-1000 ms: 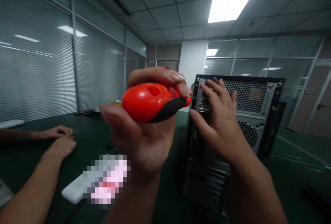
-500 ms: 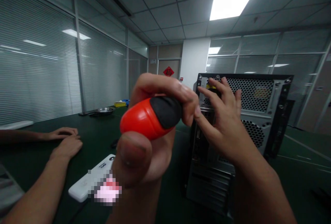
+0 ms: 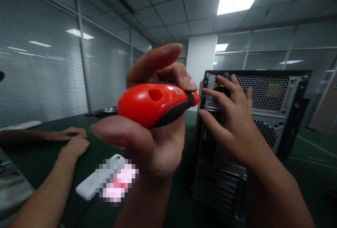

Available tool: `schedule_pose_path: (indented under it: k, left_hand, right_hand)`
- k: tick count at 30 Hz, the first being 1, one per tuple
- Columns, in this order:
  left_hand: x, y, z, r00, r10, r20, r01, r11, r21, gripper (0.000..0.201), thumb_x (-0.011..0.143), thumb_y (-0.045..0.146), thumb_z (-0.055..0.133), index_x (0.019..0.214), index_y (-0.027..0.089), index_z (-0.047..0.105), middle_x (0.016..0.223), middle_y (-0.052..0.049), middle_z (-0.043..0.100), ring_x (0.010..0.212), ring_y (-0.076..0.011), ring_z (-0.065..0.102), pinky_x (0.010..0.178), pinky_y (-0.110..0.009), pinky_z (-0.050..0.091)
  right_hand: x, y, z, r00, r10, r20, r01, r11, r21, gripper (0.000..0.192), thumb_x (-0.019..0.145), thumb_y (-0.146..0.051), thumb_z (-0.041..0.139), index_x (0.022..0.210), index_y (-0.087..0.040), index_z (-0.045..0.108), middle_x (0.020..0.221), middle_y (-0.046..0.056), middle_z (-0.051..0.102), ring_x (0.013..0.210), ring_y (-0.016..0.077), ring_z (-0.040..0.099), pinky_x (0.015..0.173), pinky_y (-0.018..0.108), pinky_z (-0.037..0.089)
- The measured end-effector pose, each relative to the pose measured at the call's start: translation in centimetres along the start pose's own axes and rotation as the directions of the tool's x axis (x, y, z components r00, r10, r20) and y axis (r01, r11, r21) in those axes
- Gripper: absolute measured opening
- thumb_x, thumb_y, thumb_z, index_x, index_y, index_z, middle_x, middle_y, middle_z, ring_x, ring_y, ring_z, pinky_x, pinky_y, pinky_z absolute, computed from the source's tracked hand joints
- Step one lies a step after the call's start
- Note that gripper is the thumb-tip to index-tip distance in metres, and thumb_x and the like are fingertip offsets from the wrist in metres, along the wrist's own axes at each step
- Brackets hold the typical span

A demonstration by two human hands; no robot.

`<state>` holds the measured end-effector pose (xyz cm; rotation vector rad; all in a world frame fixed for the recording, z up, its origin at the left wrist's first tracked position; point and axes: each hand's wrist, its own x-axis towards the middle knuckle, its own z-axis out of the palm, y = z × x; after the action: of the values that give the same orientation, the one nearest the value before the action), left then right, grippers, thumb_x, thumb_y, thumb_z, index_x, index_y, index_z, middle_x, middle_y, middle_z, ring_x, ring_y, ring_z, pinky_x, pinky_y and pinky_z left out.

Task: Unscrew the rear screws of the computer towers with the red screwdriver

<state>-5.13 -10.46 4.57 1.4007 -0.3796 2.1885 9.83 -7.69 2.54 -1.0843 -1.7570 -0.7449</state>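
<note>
My left hand [image 3: 160, 150] is raised close to the camera, holding a screwdriver [image 3: 142, 103] by its red and black handle. The thumb lies along the handle's underside, fingers curl over the top and far side, and one finger is lifted off. A short bit of dark shaft points right, to the upper left edge of a computer case [image 3: 267, 112]; its tip is hard to make out. Against the case's perforated back panel rests my right hand [image 3: 231, 115], fingers spread, thumb and forefinger apart on either side of the shaft's end.
Another person's hands [image 3: 75, 143] lie on the green table [image 3: 52, 164] at the left. A white power strip [image 3: 91, 186], partly pixelated, sits nearer, with a dark cable. Farther back stands a metal dish [image 3: 108, 110].
The screwdriver handle has rolled in my left hand, now showing a hole and its red neck. My left thumb swung left and one finger lifted. My right thumb and forefinger stand apart.
</note>
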Motion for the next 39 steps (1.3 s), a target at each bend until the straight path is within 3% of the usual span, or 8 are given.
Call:
schedule_pose_path:
  k: [10,15,20,24,29,32,36,39]
  left_hand:
    - [-0.1,0.6,-0.5,0.997,-0.010,0.074,0.009,1.000,0.008,0.028,0.097,0.047,0.050,0.085,0.031,0.070,0.084,0.000,0.051,0.083,-0.0158,0.053,0.091,-0.037,0.044]
    - [0.3,-0.6,-1.2,0.982,0.109,0.157,-0.092,0.990,-0.111,0.039,0.099,0.053,0.038,0.098,0.026,0.066,0.071,0.005,0.057,0.072,-0.0137,0.060,0.082,-0.036,0.045]
    - [0.2,-0.7,-1.0,0.997,0.023,0.077,-0.026,0.999,0.035,0.030,0.087,0.054,0.062,0.101,0.027,0.064,0.063,0.007,0.046,0.061,-0.0097,0.053,0.081,-0.034,0.049]
    - [0.0,0.0,0.3,0.998,0.060,0.034,-0.061,0.998,0.015,0.048,0.091,0.066,0.045,0.089,0.023,0.066,0.071,0.002,0.054,0.066,-0.0143,0.055,0.077,-0.036,0.048]
    - [-0.2,0.9,0.1,0.996,-0.057,0.070,0.059,0.998,-0.027,0.051,0.094,0.067,0.039,0.096,0.024,0.066,0.087,-0.003,0.061,0.088,-0.0238,0.060,0.092,-0.043,0.047]
    - [-0.1,0.6,-0.6,0.993,-0.063,0.103,0.066,0.997,-0.031,0.054,0.095,0.067,0.033,0.106,0.025,0.065,0.091,-0.003,0.060,0.099,-0.0257,0.059,0.101,-0.045,0.043]
    - [0.3,-0.1,-1.0,0.987,0.076,0.140,-0.063,0.994,-0.094,0.054,0.095,0.069,0.029,0.116,0.032,0.062,0.089,-0.002,0.058,0.102,-0.0252,0.059,0.096,-0.042,0.044]
    - [0.3,-0.1,-1.3,0.988,0.009,0.153,0.004,0.996,-0.089,0.054,0.100,0.060,0.023,0.115,0.028,0.063,0.095,-0.001,0.059,0.099,-0.0213,0.059,0.099,-0.039,0.043]
  right_hand:
    - [0.0,0.0,0.1,1.000,0.000,-0.006,0.000,1.000,-0.010,0.043,0.093,-0.043,0.052,0.133,-0.030,0.054,0.156,0.006,0.030,0.152,0.0316,0.013,0.120,0.064,0.003]
    - [0.0,-0.1,0.1,1.000,0.008,-0.012,-0.008,1.000,-0.001,0.043,0.092,-0.044,0.053,0.132,-0.030,0.055,0.157,0.005,0.030,0.152,0.0291,0.012,0.121,0.062,0.002]
    - [0.0,-0.1,0.1,1.000,0.012,-0.009,-0.012,1.000,-0.014,0.041,0.091,-0.041,0.054,0.131,-0.030,0.057,0.157,0.006,0.030,0.152,0.0298,0.011,0.121,0.063,0.002]
    - [0.1,-0.1,0.2,1.000,0.012,-0.007,-0.012,1.000,-0.006,0.043,0.091,-0.043,0.055,0.132,-0.031,0.056,0.157,0.005,0.029,0.152,0.0294,0.011,0.121,0.062,0.002]
    - [0.0,0.0,0.3,1.000,0.005,-0.017,-0.005,1.000,-0.023,0.041,0.091,-0.043,0.054,0.131,-0.033,0.055,0.157,0.004,0.028,0.152,0.0306,0.011,0.121,0.064,0.003]
    - [0.0,0.2,0.3,1.000,0.000,-0.014,0.000,1.000,-0.019,0.041,0.092,-0.044,0.053,0.132,-0.035,0.054,0.158,0.002,0.028,0.152,0.0310,0.011,0.121,0.065,0.003]
    - [0.0,0.2,0.3,1.000,0.000,-0.016,-0.001,1.000,-0.016,0.041,0.092,-0.045,0.053,0.132,-0.038,0.053,0.158,-0.001,0.027,0.152,0.0319,0.011,0.121,0.065,0.002]
    - [0.0,0.1,0.3,1.000,0.004,-0.022,-0.004,1.000,-0.009,0.044,0.093,-0.045,0.051,0.136,-0.041,0.048,0.158,-0.002,0.028,0.152,0.0321,0.012,0.121,0.066,0.003]
